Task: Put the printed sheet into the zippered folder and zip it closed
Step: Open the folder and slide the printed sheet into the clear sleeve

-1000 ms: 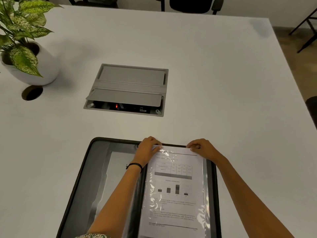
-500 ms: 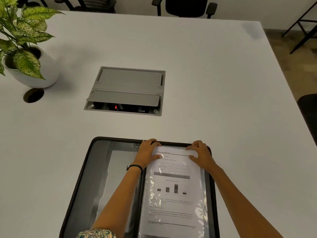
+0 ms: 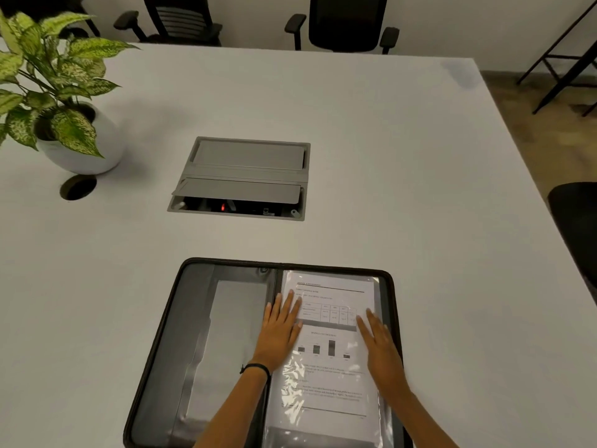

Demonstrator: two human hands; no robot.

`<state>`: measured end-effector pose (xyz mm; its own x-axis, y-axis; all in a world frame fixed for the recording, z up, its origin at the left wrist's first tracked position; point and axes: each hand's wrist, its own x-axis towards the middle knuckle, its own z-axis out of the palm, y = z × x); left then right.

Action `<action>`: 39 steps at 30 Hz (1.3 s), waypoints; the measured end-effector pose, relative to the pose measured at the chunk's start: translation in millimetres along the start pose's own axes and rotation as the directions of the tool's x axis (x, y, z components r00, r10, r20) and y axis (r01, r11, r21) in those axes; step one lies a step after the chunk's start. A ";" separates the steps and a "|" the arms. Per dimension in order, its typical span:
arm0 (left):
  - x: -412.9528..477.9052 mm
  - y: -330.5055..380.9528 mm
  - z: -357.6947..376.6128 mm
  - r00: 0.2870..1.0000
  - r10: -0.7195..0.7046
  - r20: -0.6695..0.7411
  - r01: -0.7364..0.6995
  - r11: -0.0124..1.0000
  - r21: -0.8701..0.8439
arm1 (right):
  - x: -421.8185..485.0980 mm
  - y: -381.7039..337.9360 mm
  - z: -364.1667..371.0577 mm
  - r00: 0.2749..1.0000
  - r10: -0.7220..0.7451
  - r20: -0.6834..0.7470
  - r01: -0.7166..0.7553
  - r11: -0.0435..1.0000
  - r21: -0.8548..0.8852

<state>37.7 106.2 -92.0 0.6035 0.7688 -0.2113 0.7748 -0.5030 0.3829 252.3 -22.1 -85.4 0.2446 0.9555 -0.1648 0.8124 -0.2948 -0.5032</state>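
The white table (image 3: 387,156) fills most of your view, with two black office chairs (image 3: 349,24) pushed up to its far edge. Right in front of you the black zippered folder (image 3: 193,334) lies open flat on the table, unzipped, its grey inner pocket on the left half. The printed sheet (image 3: 332,383) is on the folder's right half, under a shiny clear plastic sleeve; you can see its table, bar chart and lines of text through the plastic, top edge near the folder's far rim.

Beyond the folder, near the middle of the table, a grey cable box (image 3: 245,176) is set into the surface with its near flap raised. To the far left stands a leafy plant in a white pot (image 3: 97,150), with a round hole (image 3: 78,187) in the table just in front of it.

Your left hand (image 3: 281,331) lies flat on the sheet's left edge beside the folder's spine, fingers straight and gripping nothing. Your right hand (image 3: 381,344) lies flat on the sheet's right side, fingers straight too, holding nothing. A thin black band (image 3: 256,368) circles your left wrist.
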 end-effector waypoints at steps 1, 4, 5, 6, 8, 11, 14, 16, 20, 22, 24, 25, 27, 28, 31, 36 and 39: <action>-5.7 0.2 2.0 1.000 0.000 0.001 0.000 1.000 -0.004 | -6.3 0.8 0.8 1.000 0.011 0.010 -0.011 1.000 0.007; -20.1 1.1 4.0 1.000 0.006 0.008 -0.005 1.000 -0.022 | -23.0 3.1 1.7 0.999 0.027 0.044 -0.026 1.000 -0.008; -23.5 1.6 4.5 1.000 0.006 0.012 -0.006 1.000 -0.028 | -28.2 4.9 2.9 0.999 0.030 0.045 -0.029 0.999 -0.016; -27.8 2.5 4.6 1.000 0.008 0.016 -0.008 1.000 -0.023 | -34.4 5.9 3.5 0.998 0.037 0.044 -0.037 0.999 -0.018; -37.6 3.7 3.6 0.999 0.017 0.027 -0.017 1.000 -0.012 | -44.5 6.7 3.6 0.998 0.043 0.047 -0.042 0.999 -0.010; -53.2 0.7 0.1 0.998 0.045 0.040 -0.044 0.999 -0.021 | -52.8 3.0 2.4 0.997 0.046 0.068 -0.051 0.996 0.072; -75.5 -5.7 -1.4 0.996 0.078 0.043 -0.080 0.996 0.030 | -62.4 -0.5 -2.8 0.988 0.106 0.114 -0.126 0.975 0.184; -91.5 -9.6 0.7 0.995 0.090 0.052 -0.093 0.994 0.056 | -72.6 0.2 -1.8 0.988 0.103 0.115 -0.125 0.972 0.200; -121.1 -17.8 5.1 0.992 0.110 0.059 -0.112 0.993 0.028 | -98.7 -1.5 9.4 0.999 0.012 0.033 -0.017 0.990 0.137; -135.0 -23.0 6.9 0.994 0.093 0.056 -0.091 0.995 -0.030 | -108.9 -3.0 12.4 0.999 0.044 -0.006 -0.042 0.989 0.142; -147.0 -29.8 7.2 0.997 0.055 0.046 -0.050 0.994 -0.096 | -118.5 -3.9 16.3 0.999 0.047 -0.019 -0.044 0.990 0.136; -151.2 -34.4 6.6 0.998 0.032 0.045 -0.027 0.993 -0.117 | -122.6 -3.4 18.6 0.999 0.044 -0.023 -0.041 0.990 0.135; -159.6 -46.9 4.3 0.999 -0.007 0.039 0.011 0.993 -0.114 | -130.9 -3.6 23.4 0.998 0.052 -0.039 -0.046 0.988 0.145; -163.1 -54.6 2.3 0.999 -0.029 0.038 0.033 0.994 -0.102 | -133.2 -4.6 25.3 0.997 0.059 -0.047 -0.051 0.989 0.141; -173.5 -76.4 -7.9 0.996 -0.082 0.028 0.084 0.990 -0.110 | -136.2 -8.7 29.6 0.994 0.084 -0.068 -0.076 0.990 0.117; -186.3 -100.6 -21.6 0.963 -0.270 0.007 0.270 0.961 -0.067 | -140.7 -13.6 32.3 0.990 0.104 -0.094 -0.091 0.987 0.136; -195.4 -116.5 -27.7 0.885 -0.463 -0.048 0.460 0.886 -0.067 | -145.5 -15.3 32.4 0.990 0.104 -0.094 -0.091 0.987 0.132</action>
<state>-175.7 25.5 -70.5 0.1663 0.9324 -0.3208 0.9511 -0.0658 0.3018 187.1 -156.9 -81.2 0.3761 0.9166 -0.1357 0.7100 -0.3791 -0.5934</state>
